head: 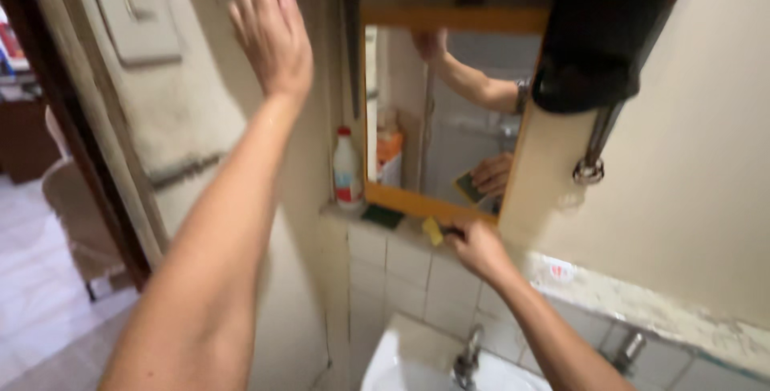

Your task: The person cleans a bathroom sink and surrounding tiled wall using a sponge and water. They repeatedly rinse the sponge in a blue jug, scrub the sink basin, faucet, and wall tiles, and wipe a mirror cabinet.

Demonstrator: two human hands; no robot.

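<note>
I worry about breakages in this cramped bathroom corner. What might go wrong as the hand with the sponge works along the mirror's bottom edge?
The right hand presses a yellow sponge at the mirror's orange frame; a wider sweep could knock the white bottle off the narrow ledge into the sink below. The left hand is braced high on the wall, so a slip might tip the person forward.

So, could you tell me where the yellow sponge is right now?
In the head view, the yellow sponge is in the right hand, just right of centre, at the mirror's lower edge, above the sink.
</note>
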